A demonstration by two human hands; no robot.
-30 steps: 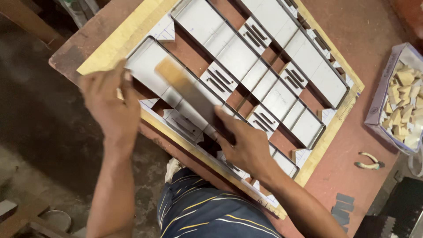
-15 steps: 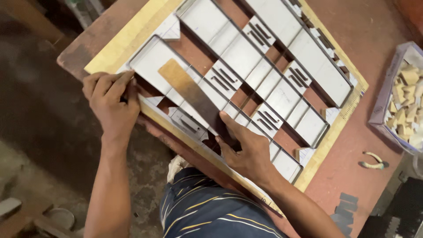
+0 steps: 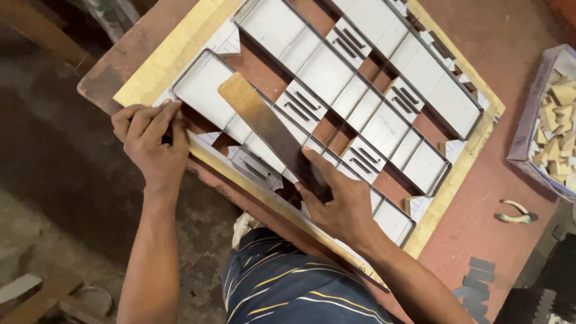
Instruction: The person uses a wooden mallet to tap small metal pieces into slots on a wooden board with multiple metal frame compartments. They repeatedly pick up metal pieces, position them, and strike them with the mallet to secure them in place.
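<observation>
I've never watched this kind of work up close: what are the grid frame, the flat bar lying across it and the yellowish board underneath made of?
The grid frame looks like thin sheet-metal strip, dull grey with faint sheen on its edges. The flat bar under the right hand seems steel too: grey, with a rusty brown end. The yellowish board appears to be plywood or similar, matte and pale. The left hand rests at the frame's corner.

Two hands at a metal strip frame on a board, seen from above.

A flat metal bar is pressed under the fingers of the right hand, laid slantwise across the metal strip frame. The frame's near corner is gripped by the left hand, fingers curled. The frame is carried on a yellow-edged board upon a reddish table. Pliers and a tray of wood pieces are seen at the right.
</observation>
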